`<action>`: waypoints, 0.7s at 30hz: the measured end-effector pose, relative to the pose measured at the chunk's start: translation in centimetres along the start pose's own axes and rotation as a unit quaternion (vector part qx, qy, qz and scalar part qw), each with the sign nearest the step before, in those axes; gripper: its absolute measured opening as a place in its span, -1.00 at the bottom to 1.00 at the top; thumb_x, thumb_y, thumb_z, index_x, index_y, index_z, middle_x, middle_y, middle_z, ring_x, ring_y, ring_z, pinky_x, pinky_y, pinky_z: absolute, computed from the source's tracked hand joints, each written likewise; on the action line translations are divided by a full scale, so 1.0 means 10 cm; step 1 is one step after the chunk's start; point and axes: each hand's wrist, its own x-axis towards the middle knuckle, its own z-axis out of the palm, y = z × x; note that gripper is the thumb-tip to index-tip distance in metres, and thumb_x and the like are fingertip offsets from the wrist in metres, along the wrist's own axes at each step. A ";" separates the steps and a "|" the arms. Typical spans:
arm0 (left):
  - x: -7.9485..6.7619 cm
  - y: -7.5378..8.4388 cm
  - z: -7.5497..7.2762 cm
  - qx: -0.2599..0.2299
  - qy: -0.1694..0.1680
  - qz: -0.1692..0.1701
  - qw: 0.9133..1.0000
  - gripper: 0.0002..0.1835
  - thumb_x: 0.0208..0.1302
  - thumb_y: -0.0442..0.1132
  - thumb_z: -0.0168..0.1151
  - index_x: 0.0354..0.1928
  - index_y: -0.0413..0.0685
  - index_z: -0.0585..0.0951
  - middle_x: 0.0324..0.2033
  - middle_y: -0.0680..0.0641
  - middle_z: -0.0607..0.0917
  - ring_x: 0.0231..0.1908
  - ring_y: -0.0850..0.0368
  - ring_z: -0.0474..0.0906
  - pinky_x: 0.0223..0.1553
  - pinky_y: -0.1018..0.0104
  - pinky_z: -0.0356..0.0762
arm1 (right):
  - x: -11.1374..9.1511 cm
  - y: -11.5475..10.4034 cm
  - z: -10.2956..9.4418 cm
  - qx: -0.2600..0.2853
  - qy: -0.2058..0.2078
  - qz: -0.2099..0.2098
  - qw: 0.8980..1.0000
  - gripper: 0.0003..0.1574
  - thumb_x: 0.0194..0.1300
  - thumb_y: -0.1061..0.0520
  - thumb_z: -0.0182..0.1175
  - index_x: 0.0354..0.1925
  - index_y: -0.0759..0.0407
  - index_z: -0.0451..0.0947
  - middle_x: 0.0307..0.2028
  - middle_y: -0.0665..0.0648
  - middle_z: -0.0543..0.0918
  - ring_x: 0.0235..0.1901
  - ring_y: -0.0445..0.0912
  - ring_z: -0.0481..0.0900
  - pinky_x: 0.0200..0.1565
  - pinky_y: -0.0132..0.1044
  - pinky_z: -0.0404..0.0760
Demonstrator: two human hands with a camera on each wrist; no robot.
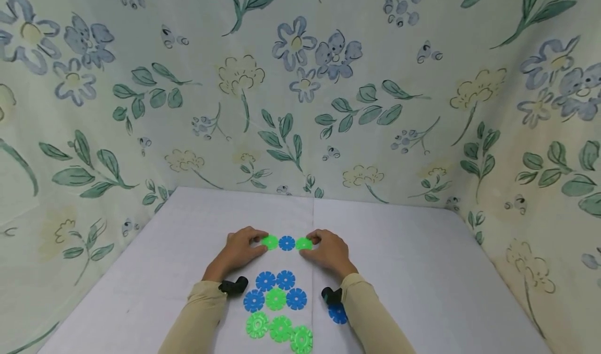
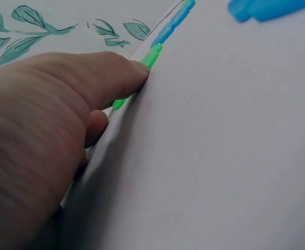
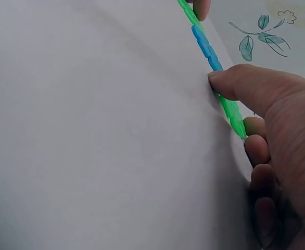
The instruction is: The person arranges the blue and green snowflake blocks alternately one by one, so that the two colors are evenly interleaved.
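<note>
Three notched plastic building discs lie in a row on the white cloth: a left green disc (image 1: 269,242), a blue disc (image 1: 287,243) in the middle and a right green disc (image 1: 303,244). My left hand (image 1: 242,248) pinches the left green disc between thumb and forefinger at its outer edge. On the opposite end, my right hand (image 1: 330,250) grips the right green disc the same way. Seen low in the right wrist view, the blue disc (image 3: 206,47) lies flat in line with the green ones. The left wrist view shows the thumb (image 2: 124,78) over part of its disc.
Nearer me lie several more discs: a cluster of blue ones (image 1: 254,301) around a green disc (image 1: 276,299), then a row of green ones (image 1: 280,328). Another blue disc (image 1: 337,314) is partly hidden by the right forearm. A floral curtain (image 1: 300,108) surrounds the table (image 1: 399,260).
</note>
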 end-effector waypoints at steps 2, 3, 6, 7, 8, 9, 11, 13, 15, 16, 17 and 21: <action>0.01 0.00 0.01 0.002 0.000 0.002 1.000 -0.58 0.21 0.10 0.40 0.13 0.34 0.67 -0.32 0.24 0.55 -0.26 0.23 0.42 -0.08 0.18 0.15 | -0.01 0.01 -0.02 -0.001 -0.002 -0.002 1.000 -0.41 0.01 -0.34 0.48 -0.03 -0.17 0.66 -0.23 -0.15 0.63 -0.27 -0.19 0.50 -0.09 -0.15 0.49; 0.01 0.01 0.01 0.001 0.001 0.003 1.000 -0.58 0.21 0.10 0.40 0.12 0.33 0.68 -0.33 0.24 0.55 -0.26 0.23 0.42 -0.08 0.18 0.15 | -0.01 0.01 -0.02 0.001 -0.004 -0.003 1.000 -0.41 0.01 -0.34 0.48 -0.03 -0.17 0.66 -0.23 -0.15 0.64 -0.26 -0.19 0.50 -0.09 -0.14 0.49; 0.02 0.01 0.02 0.003 0.005 0.007 1.000 -0.58 0.20 0.08 0.41 0.12 0.33 0.68 -0.33 0.24 0.55 -0.27 0.24 0.42 -0.09 0.17 0.15 | -0.02 0.01 -0.05 0.006 -0.005 -0.012 1.000 -0.41 0.02 -0.33 0.48 -0.02 -0.15 0.66 -0.22 -0.14 0.64 -0.25 -0.18 0.51 -0.08 -0.13 0.49; 0.01 0.01 0.01 0.004 0.006 0.008 1.000 -0.58 0.21 0.08 0.41 0.12 0.32 0.68 -0.33 0.24 0.56 -0.27 0.24 0.42 -0.09 0.17 0.14 | -0.02 0.01 -0.05 0.008 -0.004 -0.015 1.000 -0.41 0.02 -0.33 0.48 -0.02 -0.14 0.66 -0.22 -0.13 0.64 -0.25 -0.17 0.51 -0.08 -0.12 0.50; 0.01 0.01 0.01 0.004 0.007 0.009 1.000 -0.59 0.21 0.08 0.41 0.12 0.32 0.68 -0.33 0.24 0.56 -0.27 0.25 0.41 -0.10 0.17 0.14 | -0.03 0.00 -0.05 0.011 -0.003 -0.016 1.000 -0.41 0.01 -0.32 0.49 -0.03 -0.13 0.67 -0.22 -0.13 0.65 -0.25 -0.17 0.51 -0.07 -0.11 0.50; 0.01 0.01 0.01 0.003 0.007 0.011 1.000 -0.59 0.21 0.07 0.41 0.12 0.32 0.68 -0.32 0.24 0.56 -0.27 0.25 0.41 -0.10 0.17 0.14 | -0.03 0.00 -0.05 0.012 -0.002 -0.017 1.000 -0.41 0.01 -0.32 0.49 -0.02 -0.13 0.67 -0.21 -0.12 0.65 -0.25 -0.16 0.51 -0.07 -0.10 0.50; 0.00 0.01 0.01 0.001 0.005 0.013 1.000 -0.59 0.22 0.07 0.41 0.12 0.32 0.68 -0.32 0.24 0.56 -0.27 0.25 0.41 -0.10 0.16 0.14 | -0.03 0.01 -0.04 0.010 -0.001 -0.015 1.000 -0.40 0.01 -0.32 0.50 -0.02 -0.13 0.67 -0.21 -0.13 0.65 -0.24 -0.17 0.51 -0.07 -0.11 0.50; 0.00 0.01 0.00 0.000 0.003 0.014 1.000 -0.59 0.22 0.06 0.41 0.12 0.32 0.68 -0.32 0.24 0.56 -0.26 0.25 0.41 -0.10 0.16 0.15 | -0.04 0.02 -0.03 0.008 -0.003 -0.012 1.000 -0.37 0.01 -0.33 0.49 0.01 -0.14 0.66 -0.20 -0.13 0.64 -0.24 -0.17 0.50 -0.06 -0.12 0.50; -0.01 0.01 0.00 0.000 0.002 0.011 1.000 -0.59 0.22 0.06 0.41 0.12 0.32 0.68 -0.32 0.24 0.56 -0.26 0.25 0.42 -0.08 0.15 0.15 | -0.04 0.03 -0.03 0.007 -0.005 -0.010 1.000 -0.35 0.01 -0.34 0.49 0.04 -0.15 0.64 -0.20 -0.13 0.63 -0.24 -0.16 0.50 -0.06 -0.13 0.50; -0.01 0.02 0.00 0.001 0.002 0.010 1.000 -0.59 0.22 0.07 0.41 0.12 0.32 0.68 -0.32 0.24 0.56 -0.25 0.25 0.42 -0.07 0.15 0.15 | -0.04 0.03 -0.03 0.008 -0.007 -0.009 1.000 -0.33 0.01 -0.34 0.49 0.06 -0.15 0.64 -0.20 -0.14 0.62 -0.24 -0.16 0.49 -0.06 -0.14 0.49; -0.01 0.02 0.00 0.002 0.001 0.009 1.000 -0.59 0.22 0.07 0.40 0.12 0.32 0.68 -0.31 0.24 0.56 -0.25 0.25 0.42 -0.07 0.15 0.15 | -0.04 0.03 -0.03 0.011 -0.009 -0.007 1.000 -0.31 0.00 -0.34 0.49 0.07 -0.16 0.63 -0.20 -0.14 0.62 -0.24 -0.16 0.49 -0.06 -0.14 0.49; -0.01 0.02 -0.01 0.001 0.003 0.006 1.000 -0.59 0.22 0.05 0.41 0.12 0.32 0.68 -0.31 0.23 0.57 -0.24 0.25 0.43 -0.06 0.15 0.16 | -0.05 0.02 -0.07 0.028 -0.016 0.000 0.999 -0.33 0.04 -0.31 0.48 0.10 -0.16 0.62 -0.20 -0.16 0.61 -0.22 -0.15 0.49 -0.04 -0.14 0.50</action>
